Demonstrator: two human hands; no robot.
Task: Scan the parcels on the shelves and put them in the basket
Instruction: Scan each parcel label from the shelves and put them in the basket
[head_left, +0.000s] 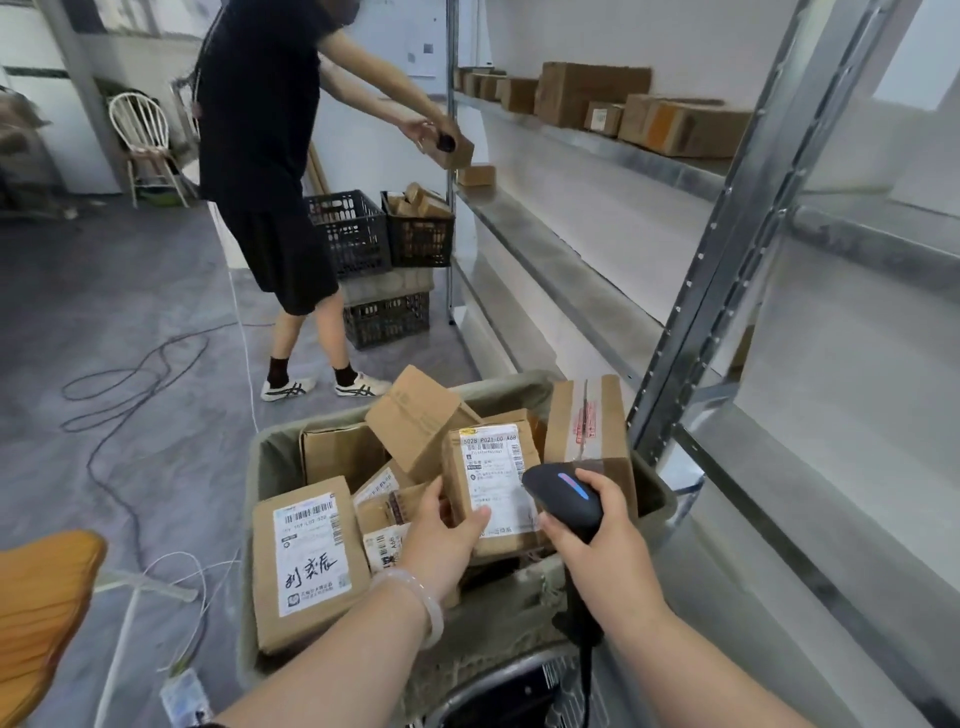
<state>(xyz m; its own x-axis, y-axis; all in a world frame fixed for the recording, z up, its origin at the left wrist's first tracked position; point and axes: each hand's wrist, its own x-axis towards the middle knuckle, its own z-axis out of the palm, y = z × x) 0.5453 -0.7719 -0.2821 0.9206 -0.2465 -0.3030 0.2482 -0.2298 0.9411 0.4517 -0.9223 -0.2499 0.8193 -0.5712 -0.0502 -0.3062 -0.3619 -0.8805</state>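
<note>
The left hand (441, 525) reaches forward over the near rim of the grey-green cloth-lined basket (270, 462), a pale bangle (423, 597) on its wrist. Its grip is closed round the left edge of a small brown cardboard parcel with a white printed label (493, 483): the thumb lies across the label's lower corner and the fingers curl behind. The parcel stands upright with its label facing the camera, above the middle of the basket; whether its base rests on the parcels beneath cannot be told.

The right hand (597, 530) is over the basket's right side, its grip wrapped tight round a black handheld scanner with a blue light strip (563, 493). The scanner's head is just beside the label's right edge.

Inside the basket, a flat brown parcel with handwriting on its label (306, 561) leans at the left. A plain tilted brown box (415, 421) sits at the back, and a tall brown box with red-printed tape (587, 421) stands at the back right.

Right of the basket, close against it, rises a grey metal shelf rack (691, 338); brown cartons (623, 104) sit on its upper shelf, well beyond the basket. Beyond the basket stands a person in black clothes (260, 130), beside black plastic crates (353, 234). Dark cables (130, 395) trail over the floor to the basket's left.
</note>
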